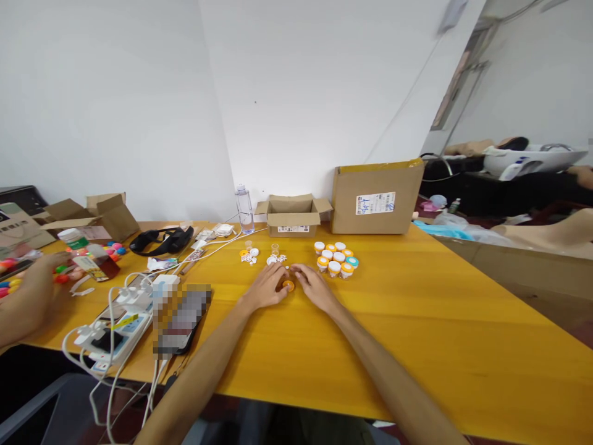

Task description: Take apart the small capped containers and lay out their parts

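Note:
My left hand rests low over the table, fingers stretched forward and thumb apart, beside a small orange lid. Across the lid is my right hand, its fingers loosely bent and pointing inward, thumb a little apart. I make out nothing held in either hand. A tiny white piece lies between the fingertips. Just beyond are small white parts and a clear cup. Another group of white parts sits to the left. Several lidded jars with white, orange and teal tops stand to the right.
An open cardboard box, a water bottle and a large carton stand along the wall. Leftward are a phone, a power strip with cables, and black straps. Another person's hand is at far left.

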A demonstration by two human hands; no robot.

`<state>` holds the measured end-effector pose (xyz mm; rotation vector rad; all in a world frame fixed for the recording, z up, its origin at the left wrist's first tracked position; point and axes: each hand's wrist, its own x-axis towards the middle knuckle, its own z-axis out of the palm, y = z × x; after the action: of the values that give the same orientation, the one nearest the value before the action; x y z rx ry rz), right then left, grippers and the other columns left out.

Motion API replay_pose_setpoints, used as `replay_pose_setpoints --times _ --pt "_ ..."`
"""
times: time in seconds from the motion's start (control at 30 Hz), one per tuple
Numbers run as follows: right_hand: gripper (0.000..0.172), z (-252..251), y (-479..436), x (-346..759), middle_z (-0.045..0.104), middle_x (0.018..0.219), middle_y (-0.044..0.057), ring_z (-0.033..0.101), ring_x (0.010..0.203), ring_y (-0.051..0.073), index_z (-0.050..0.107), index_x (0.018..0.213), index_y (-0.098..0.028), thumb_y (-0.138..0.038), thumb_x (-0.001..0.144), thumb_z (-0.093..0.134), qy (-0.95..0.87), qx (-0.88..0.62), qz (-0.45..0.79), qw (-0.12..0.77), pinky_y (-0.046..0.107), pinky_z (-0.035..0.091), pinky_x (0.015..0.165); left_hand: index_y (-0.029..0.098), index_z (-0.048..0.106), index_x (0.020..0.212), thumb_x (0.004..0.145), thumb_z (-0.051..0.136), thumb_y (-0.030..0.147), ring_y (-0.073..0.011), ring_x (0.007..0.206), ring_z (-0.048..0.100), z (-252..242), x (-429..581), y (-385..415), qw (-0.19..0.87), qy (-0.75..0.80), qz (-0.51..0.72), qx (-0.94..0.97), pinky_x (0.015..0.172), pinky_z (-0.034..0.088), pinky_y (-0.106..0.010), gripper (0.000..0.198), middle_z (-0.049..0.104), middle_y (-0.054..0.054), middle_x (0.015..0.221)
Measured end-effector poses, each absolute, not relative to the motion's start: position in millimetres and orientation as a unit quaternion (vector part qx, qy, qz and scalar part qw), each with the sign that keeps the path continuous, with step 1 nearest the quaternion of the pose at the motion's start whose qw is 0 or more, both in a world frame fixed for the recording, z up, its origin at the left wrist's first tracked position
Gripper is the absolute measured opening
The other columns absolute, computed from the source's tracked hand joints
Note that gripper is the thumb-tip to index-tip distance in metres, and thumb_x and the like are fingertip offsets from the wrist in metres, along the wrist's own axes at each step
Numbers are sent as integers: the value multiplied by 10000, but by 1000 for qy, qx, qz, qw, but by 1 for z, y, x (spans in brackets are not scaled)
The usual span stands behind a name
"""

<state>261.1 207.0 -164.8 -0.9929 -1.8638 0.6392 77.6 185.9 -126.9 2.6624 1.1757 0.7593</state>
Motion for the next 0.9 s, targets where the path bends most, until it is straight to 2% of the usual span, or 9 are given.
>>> replay_pose_setpoints --times 0.13,0.27,0.5,0.7,0.9 --pt "209 -165 208 262 733 995 53 686 952 211 644 1026 -250 -236 908 472 -734 -421 247 472 380 536 884 235 579 1062 939 479 361 -247 1075 495 -125 78 184 60 396 229 887 954 406 -417 203 593 -73 1121" --pt "205 -164 207 262 738 929 41 692 893 205 643 1004 -250 -216 897 471 -730 -425 244 477 366 544 846 258 619 1088 949 456 331 -252 1101 478 -126 77 185 49 418 225 879 962 391 -431 227 598 -65 1150" --pt "199 -161 205 261 731 989 59 694 904 211 633 987 -241 -194 881 472 -733 -437 239 463 373 541 845 244 613 1153 983 366 337 -256 1098 457 -130 76 188 8 488 225 843 966 384 -451 313 565 -79 1187" --pt "185 -161 206 261 731 991 53 685 920 214 640 974 -250 -200 881 488 -740 -431 223 466 368 542 839 317 570 1274 1005 277 448 -243 1129 447 -128 78 186 40 463 218 859 1001 376 -453 419 545 -59 1223" --pt "190 -161 205 262 728 1004 59 683 939 217 645 990 -249 -205 879 497 -743 -435 221 458 373 545 847 311 585 1257 1004 255 460 -257 1127 462 -131 80 188 31 505 207 838 1003 359 -486 441 549 -70 1187"
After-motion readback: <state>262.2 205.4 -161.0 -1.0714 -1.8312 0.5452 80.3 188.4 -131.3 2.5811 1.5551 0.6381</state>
